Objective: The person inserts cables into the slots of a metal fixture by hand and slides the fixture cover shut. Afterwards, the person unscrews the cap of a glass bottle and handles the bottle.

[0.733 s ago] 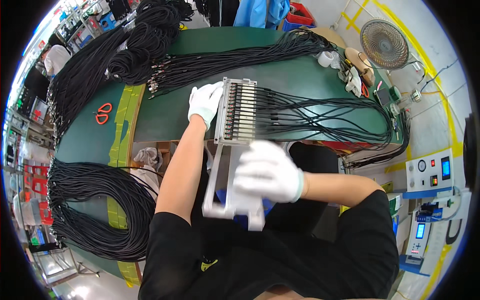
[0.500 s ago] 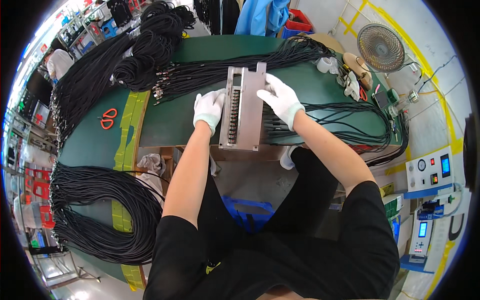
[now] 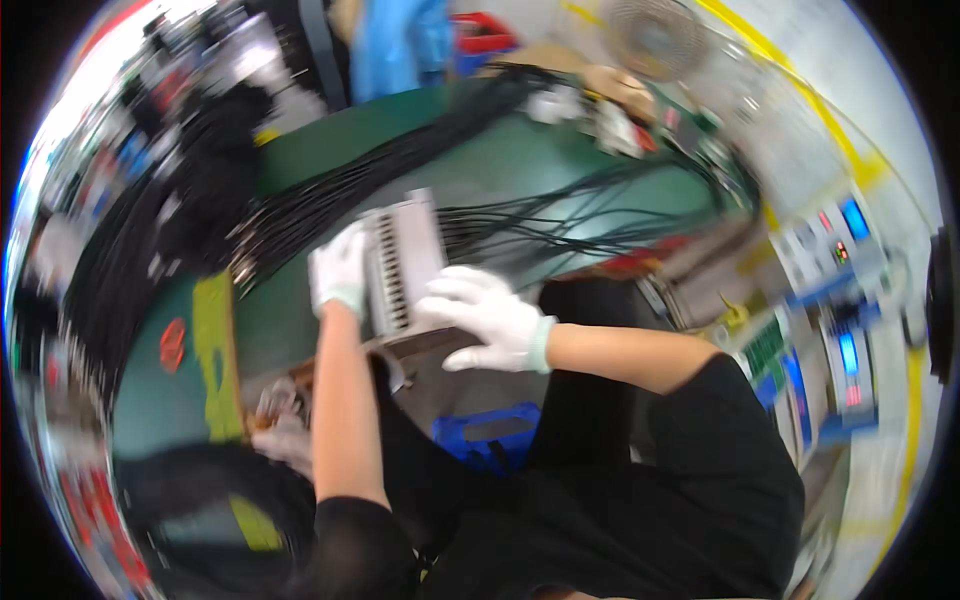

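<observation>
A grey metal fixture (image 3: 403,262), flat, rectangular and lined with a row of dark slots, lies at the near edge of a green tabletop (image 3: 520,165), gripped from both sides by a person in white knit gloves. The left hand (image 3: 341,270) clasps the fixture's left long edge, fingers wrapped over the rim. The right hand (image 3: 487,315) rests on its lower right corner with fingers spread across the metal; motion blur hides whether those fingers close around the edge or only press on it. Thin black cables (image 3: 560,225) fan out from the fixture's right side and trail across the smooth green surface toward the far right corner. To the left, a thick sheaf of black cable lengths (image 3: 300,215) with metal tips runs diagonally up the tabletop, just beside the left hand. A yellow-green strip (image 3: 215,350) marks the tabletop's left end, with a red scissors (image 3: 172,343) lying near it. The green surface between fixture and far rim stays open apart from the cables. Below the tabletop's edge sits a blue bin (image 3: 490,440), between the person's black-clad legs. Coils of black cable (image 3: 200,500) lie low at left. A round fan (image 3: 655,35) stands beyond the far edge.
</observation>
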A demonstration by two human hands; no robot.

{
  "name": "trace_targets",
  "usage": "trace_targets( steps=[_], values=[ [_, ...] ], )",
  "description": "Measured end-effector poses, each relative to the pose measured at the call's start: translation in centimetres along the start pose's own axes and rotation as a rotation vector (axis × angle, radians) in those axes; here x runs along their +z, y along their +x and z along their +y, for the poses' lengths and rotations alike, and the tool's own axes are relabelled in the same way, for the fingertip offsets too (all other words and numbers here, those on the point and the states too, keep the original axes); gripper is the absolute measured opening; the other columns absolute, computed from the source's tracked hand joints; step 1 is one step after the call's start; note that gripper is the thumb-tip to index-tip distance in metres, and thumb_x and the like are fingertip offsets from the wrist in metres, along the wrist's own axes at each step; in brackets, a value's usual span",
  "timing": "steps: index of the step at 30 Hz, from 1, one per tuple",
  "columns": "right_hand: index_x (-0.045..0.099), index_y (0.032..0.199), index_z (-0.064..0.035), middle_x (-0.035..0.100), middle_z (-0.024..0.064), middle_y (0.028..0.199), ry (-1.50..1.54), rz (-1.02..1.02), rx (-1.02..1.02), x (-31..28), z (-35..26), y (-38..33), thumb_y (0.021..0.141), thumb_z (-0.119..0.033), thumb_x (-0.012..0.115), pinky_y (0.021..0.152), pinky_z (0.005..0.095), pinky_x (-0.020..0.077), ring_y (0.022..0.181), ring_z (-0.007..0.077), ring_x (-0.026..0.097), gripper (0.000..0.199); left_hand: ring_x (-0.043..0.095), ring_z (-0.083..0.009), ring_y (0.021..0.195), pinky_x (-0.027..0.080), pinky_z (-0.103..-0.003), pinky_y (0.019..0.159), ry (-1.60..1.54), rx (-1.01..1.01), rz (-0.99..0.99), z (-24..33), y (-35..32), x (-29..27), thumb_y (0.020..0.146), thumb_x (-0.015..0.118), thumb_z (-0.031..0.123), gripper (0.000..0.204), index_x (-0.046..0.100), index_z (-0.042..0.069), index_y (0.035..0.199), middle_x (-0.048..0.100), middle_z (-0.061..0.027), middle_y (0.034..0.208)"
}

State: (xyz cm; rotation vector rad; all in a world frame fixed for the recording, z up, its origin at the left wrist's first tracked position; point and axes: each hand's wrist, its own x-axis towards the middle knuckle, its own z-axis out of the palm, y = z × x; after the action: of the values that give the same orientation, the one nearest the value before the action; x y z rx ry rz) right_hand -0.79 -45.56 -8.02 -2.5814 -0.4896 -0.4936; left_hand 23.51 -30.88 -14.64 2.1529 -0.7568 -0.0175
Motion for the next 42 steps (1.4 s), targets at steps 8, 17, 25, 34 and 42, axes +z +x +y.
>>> trace_targets(
  steps=[8, 17, 25, 34, 42],
  values=[
    [0.060, 0.121, -0.0049, 0.066, 0.0154, 0.108, 0.300, 0.205, 0.348, -3.1, -0.9, -8.3, 0.083, -0.034, 0.068, 0.091, 0.0427, 0.0472, 0.104, 0.0351, 0.060, 0.049, 0.055, -0.0216, 0.119, 0.039, -0.032, 0.105, -0.490, -0.067, -0.041, 1.8, 1.0, 1.5, 0.100, 0.053, 0.023, 0.042, 0.055, -0.006, 0.130, 0.059, -0.0137, 0.132],
    [0.063, 0.121, -0.0053, 0.070, 0.0099, 0.108, 0.648, 0.363, 0.667, -7.2, -8.1, -14.9, 0.090, -0.025, 0.069, 0.091, 0.0331, 0.0513, 0.101, 0.0205, 0.067, 0.038, 0.051, -0.0243, 0.124, 0.036, -0.035, 0.107, -0.262, -0.027, -0.021, 3.1, 1.7, -0.2, 0.100, 0.052, 0.030, 0.046, 0.055, -0.001, 0.134, 0.054, -0.0117, 0.139],
    [0.059, 0.126, -0.0015, 0.066, 0.0081, 0.114, 1.207, 0.479, 0.574, -11.0, -8.6, -14.7, 0.095, -0.019, 0.064, 0.094, 0.0306, 0.0487, 0.106, 0.0152, 0.062, 0.035, 0.053, -0.0236, 0.121, 0.041, -0.036, 0.105, -0.412, -0.113, -0.007, 2.7, 1.8, -1.5, 0.099, 0.054, 0.028, 0.047, 0.053, -0.004, 0.134, 0.053, -0.0135, 0.138],
    [0.046, 0.136, 0.0019, 0.052, 0.0279, 0.132, 1.390, 0.047, -0.087, -18.6, -11.8, 1.2, 0.091, -0.023, 0.068, 0.099, 0.0442, 0.0438, 0.116, 0.0293, 0.055, 0.057, 0.060, -0.0207, 0.112, 0.042, -0.032, 0.103, -0.324, -0.022, 0.144, 5.0, 1.3, 1.2, 0.094, 0.063, 0.027, 0.038, 0.065, -0.001, 0.119, 0.067, -0.0128, 0.120],
    [0.053, 0.125, 0.0043, 0.054, 0.0295, 0.128, 1.480, -0.158, -0.457, -16.8, -10.6, -0.7, 0.091, -0.029, 0.067, 0.097, 0.0519, 0.0426, 0.115, 0.0393, 0.054, 0.050, 0.061, -0.0261, 0.116, 0.043, -0.033, 0.102, -0.047, -0.062, 0.232, 4.3, -0.5, -0.9, 0.090, 0.064, 0.026, 0.041, 0.064, -0.001, 0.122, 0.066, -0.0174, 0.122]
  ],
)
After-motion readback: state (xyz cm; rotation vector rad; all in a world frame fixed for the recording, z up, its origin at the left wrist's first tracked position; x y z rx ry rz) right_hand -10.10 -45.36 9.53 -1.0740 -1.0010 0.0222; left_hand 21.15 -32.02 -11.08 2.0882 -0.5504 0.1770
